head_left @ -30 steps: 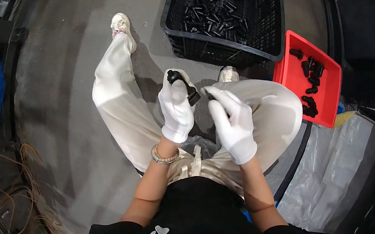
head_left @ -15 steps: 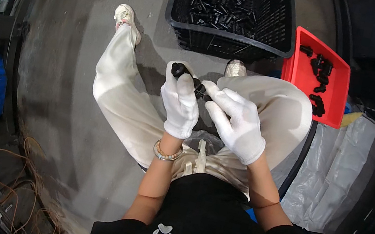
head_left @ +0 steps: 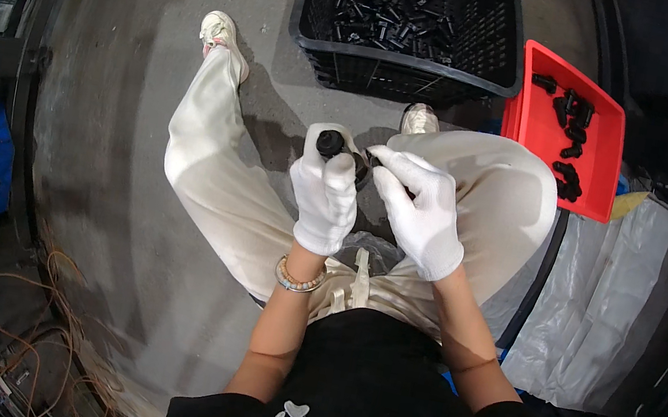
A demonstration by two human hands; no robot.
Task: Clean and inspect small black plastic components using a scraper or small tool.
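Parts (head_left: pixel 387 20) in crate (head_left: pixel 409 64), red bin (head_left: pixel 600 157); left hand (head_left: pixel 324 193) tight round black part (head_left: pixel 329 143); right hand (head_left: pixel 420 206): grip unclear

At centre frame there are two hands in white fabric gloves, one left hand (head_left: pixel 322 198) and one right hand (head_left: pixel 425 216), and at least one round-ended black part (head_left: pixel 329 143). Top centre shows one open black perforated plastic crate (head_left: pixel 392 80) with dozens of small black cylindrical pieces (head_left: pixel 384 12), too heaped to count. Upper right has one open red rectangular plastic tray (head_left: pixel 598 152) with at least seven stubby black fittings (head_left: pixel 578 134), some overlapping. Two cream shoes (head_left: pixel 224 33) appear, one upper left, one above centre
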